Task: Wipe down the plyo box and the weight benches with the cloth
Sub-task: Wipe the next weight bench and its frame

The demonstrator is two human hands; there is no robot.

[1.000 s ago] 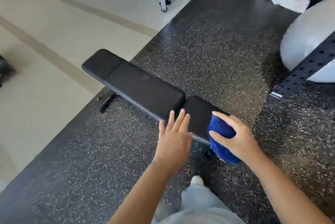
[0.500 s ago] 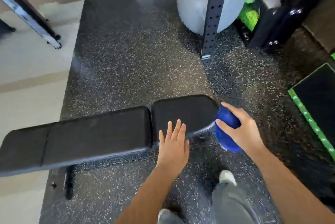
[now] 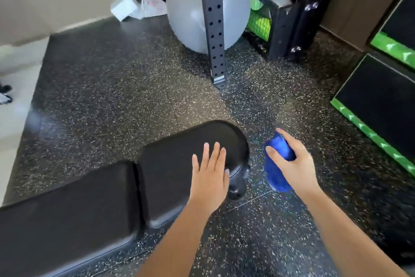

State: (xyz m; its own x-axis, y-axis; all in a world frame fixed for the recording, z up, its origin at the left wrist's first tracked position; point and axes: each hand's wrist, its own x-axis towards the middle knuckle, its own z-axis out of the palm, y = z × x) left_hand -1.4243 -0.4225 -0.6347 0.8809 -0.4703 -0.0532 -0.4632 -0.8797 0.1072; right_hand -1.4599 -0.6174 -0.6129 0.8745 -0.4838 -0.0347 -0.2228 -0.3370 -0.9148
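Note:
A black padded weight bench [image 3: 94, 198] runs from the lower left to the centre, its rounded seat end nearest my hands. My left hand [image 3: 210, 175] lies over that seat end with fingers straight and spread. My right hand [image 3: 292, 164] grips a bunched blue cloth [image 3: 277, 171] in the air just right of the bench end, clear of the pad. A black plyo box with green edging [image 3: 379, 106] stands at the right edge, with a second such box [image 3: 397, 27] behind it.
A perforated black rack upright [image 3: 213, 25] meets the speckled rubber floor [image 3: 125, 97] ahead, with a grey exercise ball [image 3: 190, 9] behind it. A black stand with green items [image 3: 285, 21] sits at the back right. Pale flooring [image 3: 15, 88] lies left of the mat.
The view has swung right, so the bench now sits lower left and the plyo boxes show. My right hand with the cloth has come off the bench end to its right.

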